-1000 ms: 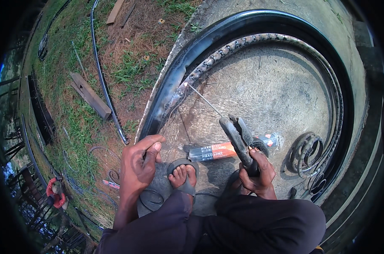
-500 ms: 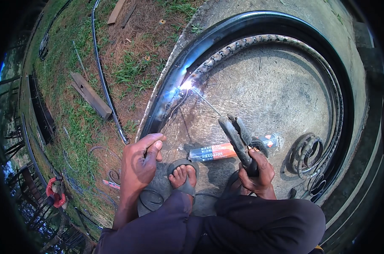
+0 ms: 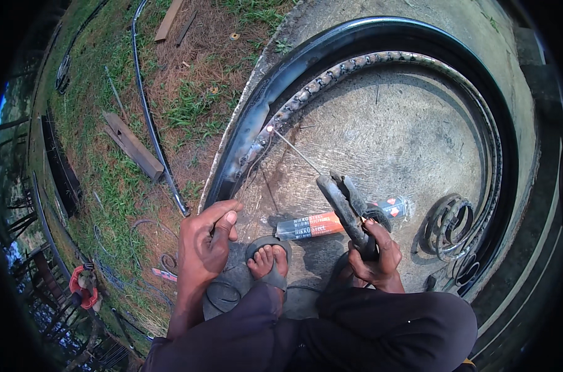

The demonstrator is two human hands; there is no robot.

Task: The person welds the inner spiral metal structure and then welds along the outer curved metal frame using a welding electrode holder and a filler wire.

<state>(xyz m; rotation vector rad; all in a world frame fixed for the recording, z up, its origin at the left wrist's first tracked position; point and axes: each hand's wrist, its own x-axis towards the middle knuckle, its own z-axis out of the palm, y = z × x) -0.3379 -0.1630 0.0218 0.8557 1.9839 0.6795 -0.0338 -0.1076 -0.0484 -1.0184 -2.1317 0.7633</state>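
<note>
My right hand (image 3: 379, 259) is wrapped round a dark welding electrode holder (image 3: 346, 208). From its jaws a thin welding rod (image 3: 297, 152) slants up and left, its tip glowing small and bright against a curved metal piece. That piece is a dark, wide curved metal band (image 3: 256, 111) with a bead-lumped inner strip (image 3: 331, 75) running along its inside. My left hand (image 3: 208, 239) is closed in a loose fist near the band's lower end, thumb against the forefinger, with nothing showing in it.
An orange and dark pack of welding rods (image 3: 315, 224) lies on the concrete slab (image 3: 393, 136) by my sandalled foot (image 3: 270, 260). Metal scroll rings (image 3: 449, 226) rest at the right. On the grass at left are a wooden block (image 3: 132, 144) and a long curved metal strip (image 3: 146, 99).
The bright welding arc and its blue glare have died to a small glowing spot at the rod tip. The holder has tilted slightly left and down; my left hand has barely moved.
</note>
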